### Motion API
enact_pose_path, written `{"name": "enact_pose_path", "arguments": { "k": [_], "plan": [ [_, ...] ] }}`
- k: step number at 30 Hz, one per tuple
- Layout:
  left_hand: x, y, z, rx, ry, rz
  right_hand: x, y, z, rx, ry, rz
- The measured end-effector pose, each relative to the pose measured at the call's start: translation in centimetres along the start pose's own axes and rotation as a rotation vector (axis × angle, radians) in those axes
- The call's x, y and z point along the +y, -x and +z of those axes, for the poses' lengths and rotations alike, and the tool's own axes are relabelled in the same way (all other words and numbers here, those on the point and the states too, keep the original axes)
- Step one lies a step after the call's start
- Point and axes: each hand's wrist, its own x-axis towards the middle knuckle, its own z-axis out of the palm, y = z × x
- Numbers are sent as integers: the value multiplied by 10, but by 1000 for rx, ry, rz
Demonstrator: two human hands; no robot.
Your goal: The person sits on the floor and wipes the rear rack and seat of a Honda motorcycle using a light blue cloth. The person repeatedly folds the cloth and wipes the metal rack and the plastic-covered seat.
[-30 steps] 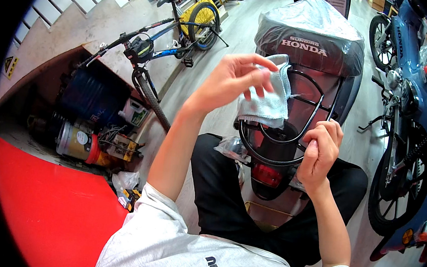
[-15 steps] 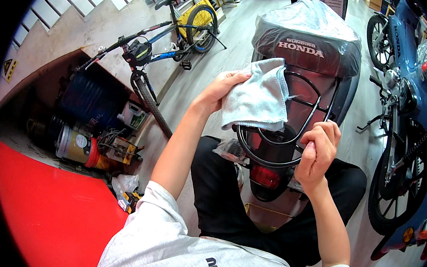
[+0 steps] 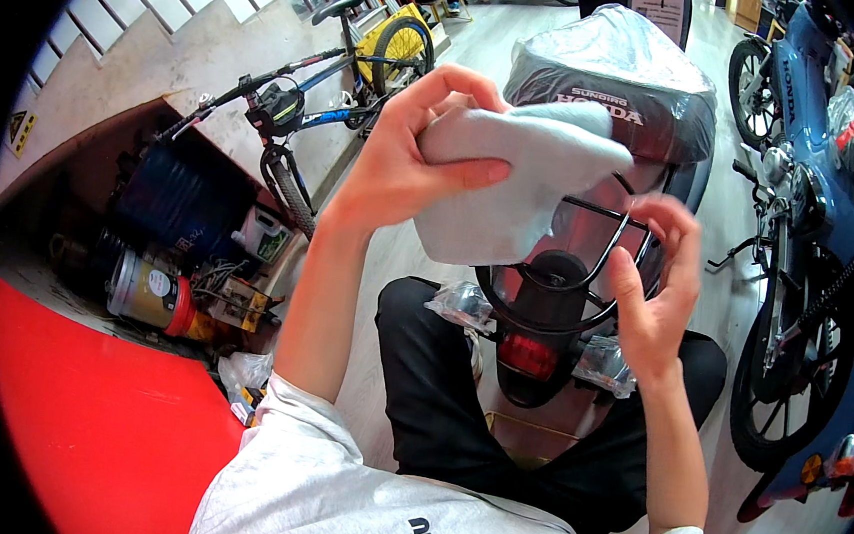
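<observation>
A folded pale blue-grey cloth (image 3: 513, 189) is raised above the back of a motorcycle, and my left hand (image 3: 395, 169) is closed on its left side, the thumb across the front. Behind and below the cloth is a black tubular rear rack (image 3: 553, 326), partly hidden by it. My right hand (image 3: 663, 301) is at the rack's right side, fingers curled and spread, with nothing in them; whether it touches the rack I cannot tell. Under the rack is a red tail light (image 3: 528, 355). Clear plastic covers the seat (image 3: 623, 72) ahead.
Plastic-wrapped turn signals (image 3: 463, 304) flank the tail light, between my knees. A blue motorcycle (image 3: 829, 259) stands on the right. To the left, a bicycle (image 3: 309, 107) leans by the stairs, with buckets (image 3: 149, 290) below and a red surface (image 3: 105, 412) nearest me.
My left hand has lifted the cloth up and nearer, and its folds have shifted. My right hand has come off the rack's right bar and its fingers have opened.
</observation>
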Motion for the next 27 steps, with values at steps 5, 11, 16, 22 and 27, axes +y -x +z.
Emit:
{"name": "enact_pose_path", "arguments": {
  "k": [5,11,16,22,27],
  "plan": [
    [27,-4,19,-139,44,230,-38,-29,-6,-124,-603,249],
    [31,-2,34,85,175,30,-33,-28,-70,302,-495,487],
    [12,21,56,-62,-21,-140,-26,-39,-129,570,-547,504],
    [3,46,102,-314,-481,57,34,-18,-75,350,-105,284],
    [-1,52,116,-309,-661,75,75,-11,-32,208,-124,409]
  ]
}}
